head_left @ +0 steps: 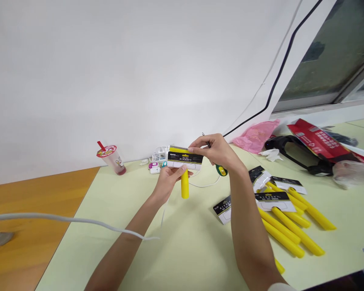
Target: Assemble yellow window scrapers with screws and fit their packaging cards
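Note:
My left hand (166, 182) grips a scraper (185, 189) with a yellow tubular handle, held upright above the table. Across the scraper's head sits a black and white header card (184, 160), with my left thumb on its lower edge. At the card's upper right, the fingertips of my right hand (214, 149) touch the head. The same right hand is closed round a tool with a green and yellow handle end (221, 170); its thin tip pokes out above the fingers, and its middle is hidden in the hand.
Several yellow scrapers with cards (291, 222) lie piled on the right of the pale table (182, 258). A lidded drink cup (111, 159) stands back left; a power strip (160, 153) lies behind my hands. Pink plastic (256, 136) and a red package (321, 139) lie back right. A white cable (79, 220) crosses the left.

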The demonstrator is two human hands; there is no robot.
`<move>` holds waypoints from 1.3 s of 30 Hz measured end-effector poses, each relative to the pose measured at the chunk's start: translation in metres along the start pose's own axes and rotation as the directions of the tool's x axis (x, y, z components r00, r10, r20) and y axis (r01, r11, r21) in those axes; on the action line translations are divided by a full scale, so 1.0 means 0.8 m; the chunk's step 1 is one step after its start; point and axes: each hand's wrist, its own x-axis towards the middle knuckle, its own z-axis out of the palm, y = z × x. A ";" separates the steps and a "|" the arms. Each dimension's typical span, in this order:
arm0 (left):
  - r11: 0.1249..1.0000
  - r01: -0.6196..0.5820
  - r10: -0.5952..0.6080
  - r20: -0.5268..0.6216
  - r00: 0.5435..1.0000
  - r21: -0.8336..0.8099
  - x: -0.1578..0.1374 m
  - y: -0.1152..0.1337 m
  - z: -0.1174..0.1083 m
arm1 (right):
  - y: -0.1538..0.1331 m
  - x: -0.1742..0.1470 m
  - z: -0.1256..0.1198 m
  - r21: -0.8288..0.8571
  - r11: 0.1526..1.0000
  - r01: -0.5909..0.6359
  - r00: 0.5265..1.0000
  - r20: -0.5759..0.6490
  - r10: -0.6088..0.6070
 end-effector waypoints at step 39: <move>0.871 0.163 -0.160 0.047 0.986 -0.463 0.004 0.027 -0.028 | -0.033 -0.021 0.011 -0.016 0.992 0.125 0.992 0.027 -0.125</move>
